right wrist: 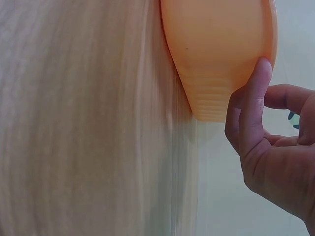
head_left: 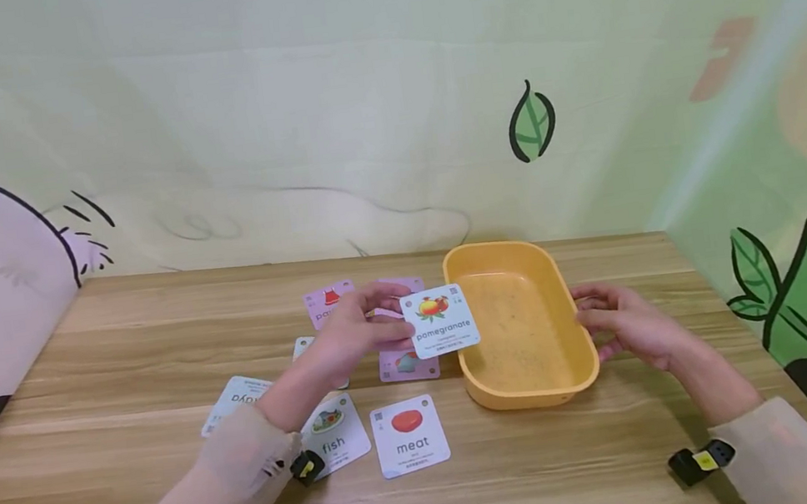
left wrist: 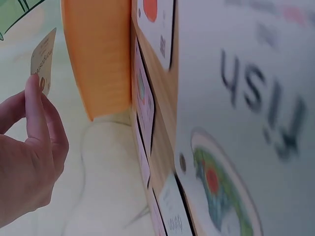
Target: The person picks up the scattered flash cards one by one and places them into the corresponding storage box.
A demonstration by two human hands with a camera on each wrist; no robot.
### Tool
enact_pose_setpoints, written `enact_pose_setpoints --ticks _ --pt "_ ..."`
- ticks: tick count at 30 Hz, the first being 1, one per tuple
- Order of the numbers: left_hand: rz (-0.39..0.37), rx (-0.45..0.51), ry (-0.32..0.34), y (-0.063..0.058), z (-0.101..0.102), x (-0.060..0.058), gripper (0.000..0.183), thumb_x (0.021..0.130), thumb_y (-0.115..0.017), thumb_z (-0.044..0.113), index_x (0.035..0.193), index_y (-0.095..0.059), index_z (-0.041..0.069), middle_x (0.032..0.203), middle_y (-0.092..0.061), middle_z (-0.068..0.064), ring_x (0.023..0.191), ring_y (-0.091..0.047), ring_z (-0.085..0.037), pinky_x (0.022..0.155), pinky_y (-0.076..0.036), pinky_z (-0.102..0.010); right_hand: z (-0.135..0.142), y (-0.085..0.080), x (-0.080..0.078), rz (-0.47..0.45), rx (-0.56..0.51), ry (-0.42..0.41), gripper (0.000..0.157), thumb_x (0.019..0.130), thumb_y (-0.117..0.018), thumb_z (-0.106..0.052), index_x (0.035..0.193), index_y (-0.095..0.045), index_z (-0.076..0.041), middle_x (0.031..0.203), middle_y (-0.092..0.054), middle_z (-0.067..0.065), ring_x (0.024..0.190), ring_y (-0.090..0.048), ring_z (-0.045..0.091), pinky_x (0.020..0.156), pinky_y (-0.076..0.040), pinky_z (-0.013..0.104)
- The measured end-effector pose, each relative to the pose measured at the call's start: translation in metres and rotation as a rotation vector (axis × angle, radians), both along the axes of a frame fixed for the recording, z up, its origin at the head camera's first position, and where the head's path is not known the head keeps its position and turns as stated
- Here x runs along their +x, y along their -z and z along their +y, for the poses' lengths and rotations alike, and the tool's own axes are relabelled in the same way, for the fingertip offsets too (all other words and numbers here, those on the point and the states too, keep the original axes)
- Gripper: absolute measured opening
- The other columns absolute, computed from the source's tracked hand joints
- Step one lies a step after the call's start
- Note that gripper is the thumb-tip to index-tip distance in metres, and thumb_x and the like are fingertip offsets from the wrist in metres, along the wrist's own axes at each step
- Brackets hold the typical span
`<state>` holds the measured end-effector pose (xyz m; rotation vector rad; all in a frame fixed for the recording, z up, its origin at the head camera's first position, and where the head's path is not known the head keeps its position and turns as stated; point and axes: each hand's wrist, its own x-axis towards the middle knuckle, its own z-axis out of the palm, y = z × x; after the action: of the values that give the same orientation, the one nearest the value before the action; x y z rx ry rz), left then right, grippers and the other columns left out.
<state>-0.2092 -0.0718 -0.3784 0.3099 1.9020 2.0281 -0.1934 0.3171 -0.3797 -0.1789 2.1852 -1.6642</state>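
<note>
My left hand [head_left: 351, 334] pinches a pomegranate card [head_left: 445, 324] by its left edge. The white card overlaps the left rim of a yellow-orange plastic basin [head_left: 523, 399] in the head view. In the left wrist view, thumb and fingers hold that card [left wrist: 44, 56] upright, its print facing the camera. No cards show inside the basin. My right hand [head_left: 632, 326] touches the basin's outer right wall. In the right wrist view, its thumb tip rests just below the rim of the basin [right wrist: 216, 49], other fingers bent behind.
A meat card [head_left: 412, 459] and a fish card [head_left: 345, 452] lie in front. A card ending in "aya" [head_left: 228, 395] lies farther left, partly under my sleeve. Pink cards, one with a red dress [head_left: 330, 297], lie behind and below my left hand. A printed cloth [head_left: 357, 123] hangs behind the wooden table [head_left: 567, 476].
</note>
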Motion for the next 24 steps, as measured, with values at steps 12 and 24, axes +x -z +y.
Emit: enact_pose_setpoints --ticks 12,24 --pt "-0.02 -0.01 0.017 -0.001 0.028 -0.003 0.052 0.088 -0.072 -0.013 0.137 -0.056 -0.004 0.118 -0.055 -0.02 0.089 -0.069 -0.025 0.082 -0.061 -0.04 0.001 0.001 -0.001 0.005 0.008 -0.002 0.059 0.106 -0.054 -0.012 0.152 -0.025 0.012 0.134 -0.05 0.031 0.099 -0.067 0.021 0.064 -0.062 0.037" --pt "-0.005 -0.103 -0.005 -0.001 0.049 -0.012 0.049 0.086 -0.075 -0.011 0.132 -0.059 -0.005 0.114 -0.057 -0.017 0.087 -0.068 -0.025 0.083 -0.061 -0.041 0.001 0.001 -0.001 -0.001 0.015 0.003 0.059 0.106 -0.054 -0.012 0.152 -0.026 0.011 0.134 -0.051 0.03 0.099 -0.067 0.021 0.065 -0.062 0.037"
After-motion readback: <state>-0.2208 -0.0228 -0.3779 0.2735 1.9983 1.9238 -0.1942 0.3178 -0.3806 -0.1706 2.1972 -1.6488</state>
